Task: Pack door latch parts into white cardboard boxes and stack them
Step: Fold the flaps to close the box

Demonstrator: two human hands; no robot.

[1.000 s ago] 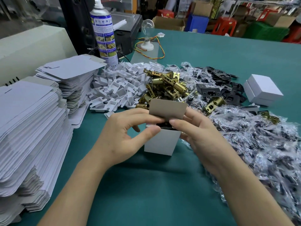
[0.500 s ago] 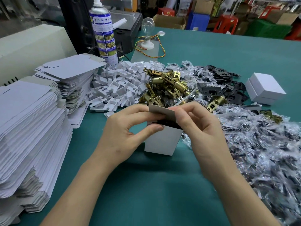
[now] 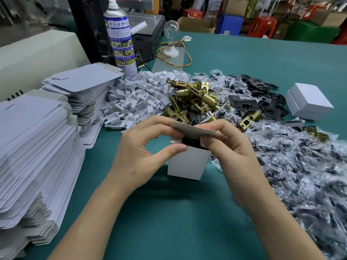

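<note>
Two-handed pinch at the top of the white cardboard box (image 3: pixel 187 164), upright near centre on the green table (image 3: pixel 187 222): left hand (image 3: pixel 137 154) on its left corner, right hand (image 3: pixel 231 147) on the lid flap (image 3: pixel 193 131). Likely thin, crushable, weighted by the dark latch part (image 3: pixel 191 142) inside; better gripped at corners.

A green counter (image 3: pixel 262 59) is seen; a red stool (image 3: pixel 262 25), brown boxes (image 3: pixel 197 24) and a blue bin (image 3: pixel 230 23) are crowded behind it.
</note>
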